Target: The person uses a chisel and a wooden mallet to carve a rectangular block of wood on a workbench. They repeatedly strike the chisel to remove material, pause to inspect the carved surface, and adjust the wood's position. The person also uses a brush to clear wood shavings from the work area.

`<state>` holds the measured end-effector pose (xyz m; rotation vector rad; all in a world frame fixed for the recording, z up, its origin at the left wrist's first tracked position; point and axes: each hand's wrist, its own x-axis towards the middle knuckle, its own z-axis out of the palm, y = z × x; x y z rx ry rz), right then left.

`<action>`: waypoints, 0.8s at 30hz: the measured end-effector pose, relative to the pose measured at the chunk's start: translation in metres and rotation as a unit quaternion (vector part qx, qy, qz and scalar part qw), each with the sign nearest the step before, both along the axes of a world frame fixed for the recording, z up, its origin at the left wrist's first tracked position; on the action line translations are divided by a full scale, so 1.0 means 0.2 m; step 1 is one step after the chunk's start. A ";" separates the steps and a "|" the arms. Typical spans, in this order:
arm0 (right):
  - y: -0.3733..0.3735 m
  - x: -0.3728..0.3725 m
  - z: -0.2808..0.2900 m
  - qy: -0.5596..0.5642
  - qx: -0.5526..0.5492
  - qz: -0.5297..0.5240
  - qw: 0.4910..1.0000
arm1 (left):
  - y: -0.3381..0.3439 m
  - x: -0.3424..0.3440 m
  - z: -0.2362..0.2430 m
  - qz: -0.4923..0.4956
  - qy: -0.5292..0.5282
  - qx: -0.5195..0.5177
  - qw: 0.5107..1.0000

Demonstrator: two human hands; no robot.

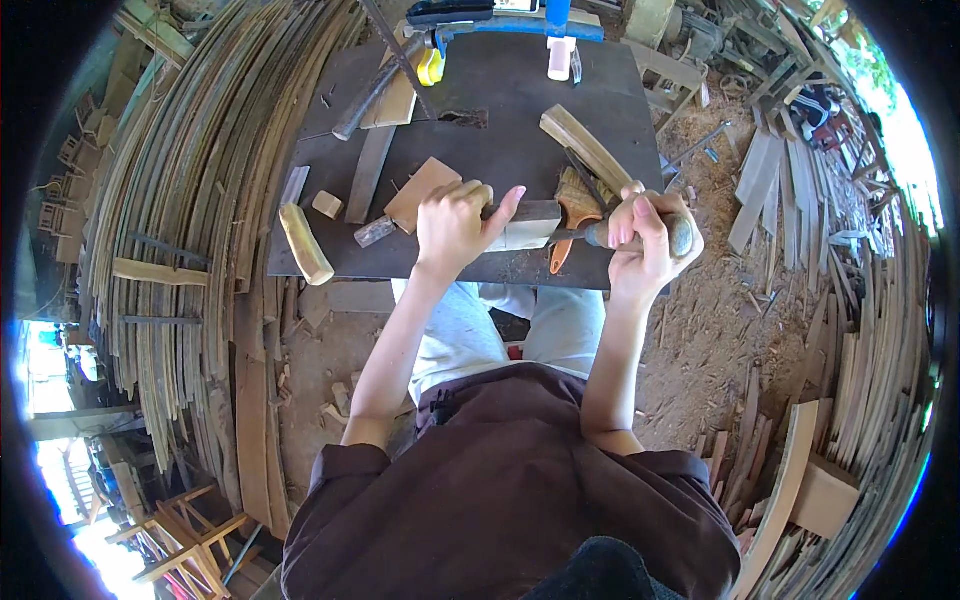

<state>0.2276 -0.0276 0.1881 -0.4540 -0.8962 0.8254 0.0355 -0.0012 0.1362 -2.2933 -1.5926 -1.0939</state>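
My left hand (455,222) is closed over a pale wooden block (525,228) near the table's front edge, its thumb sticking up. In my right hand (650,235) is a chisel (598,235), gripped by its wooden handle; the dark metal blade points left to the block's right end. Whether the tip touches the wood cannot be made out. Just beyond the blade lies a brush (577,205) with an orange handle. A flat brown wood piece (425,190) sits beside my left hand, and a squared wood stick (585,145) lies beyond my right hand.
The dark tabletop (500,145) also carries a curved wood offcut (305,245), a small wood cube (327,205) and a long strip (372,172). A blue clamp (500,25) stands at the far edge. Stacked boards (200,170) line the left; shavings cover the floor (700,330) at right.
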 end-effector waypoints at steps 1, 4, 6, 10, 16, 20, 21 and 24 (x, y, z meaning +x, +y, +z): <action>0.00 0.00 -0.01 -0.002 -0.002 0.001 1.000 | 0.00 0.00 0.00 -0.011 -0.005 -0.004 1.000; -0.01 0.02 0.00 0.008 0.041 0.001 0.999 | 0.01 0.00 -0.01 -0.023 -0.002 -0.004 1.000; -0.01 -0.01 0.00 -0.025 0.018 -0.026 0.999 | 0.01 0.00 -0.02 -0.029 -0.008 0.006 1.000; 0.02 -0.05 -0.06 -0.041 -0.051 -0.045 0.997 | 0.03 -0.01 -0.02 -0.029 -0.014 0.013 0.999; 0.04 -0.02 -0.09 0.006 -0.039 -0.037 0.999 | 0.03 -0.01 -0.02 -0.019 -0.002 0.013 1.000; 0.07 -0.04 -0.16 -0.003 -0.084 -0.044 0.995 | 0.02 0.00 -0.01 -0.015 0.004 0.019 1.000; 0.05 -0.03 -0.13 0.000 -0.076 -0.045 0.996 | 0.02 0.00 -0.02 -0.017 0.000 0.023 1.000; 0.04 -0.01 -0.09 -0.028 -0.005 -0.047 0.999 | 0.01 0.00 -0.01 -0.016 -0.001 0.032 0.999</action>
